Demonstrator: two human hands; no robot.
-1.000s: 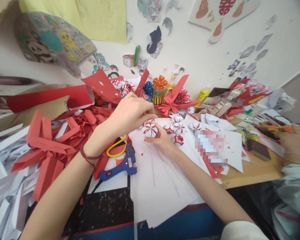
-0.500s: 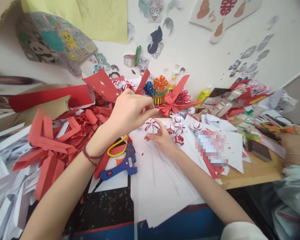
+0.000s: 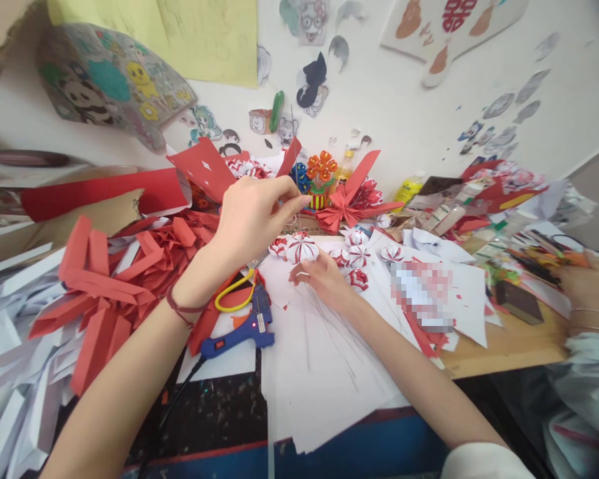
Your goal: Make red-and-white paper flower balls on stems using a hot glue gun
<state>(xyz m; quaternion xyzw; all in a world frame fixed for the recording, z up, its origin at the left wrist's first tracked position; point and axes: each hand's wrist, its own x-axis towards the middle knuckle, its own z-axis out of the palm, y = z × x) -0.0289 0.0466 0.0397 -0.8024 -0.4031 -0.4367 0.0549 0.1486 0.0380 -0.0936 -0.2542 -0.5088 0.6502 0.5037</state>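
A round white paper flower (image 3: pixel 302 249) with red stripes sits above the white sheets in the middle of the desk. My left hand (image 3: pixel 259 213) is above it, thumb and fingertips pinched on a thin wire (image 3: pixel 299 223) that runs down to the flower's top. My right hand (image 3: pixel 324 279) is at the flower's underside, its fingers curled in against it; the exact contact is partly hidden. Another red and white flower (image 3: pixel 278 248) is just left of it. Several more paper flowers (image 3: pixel 358 256) lie to the right.
A blue glue gun (image 3: pixel 242 336) lies left of the white sheets (image 3: pixel 324 392), on which thin wires rest. Folded red strips (image 3: pixel 104 286) and white strips (image 3: pixel 10 372) are heaped at the left. A red paper bow (image 3: pixel 344 209) stands behind. Another person's hand (image 3: pixel 592 286) is at the right.
My left hand has risen slightly, and the wire now shows above and below its fingertips. My right fingers have shifted lower, from the flower's side to its underside.
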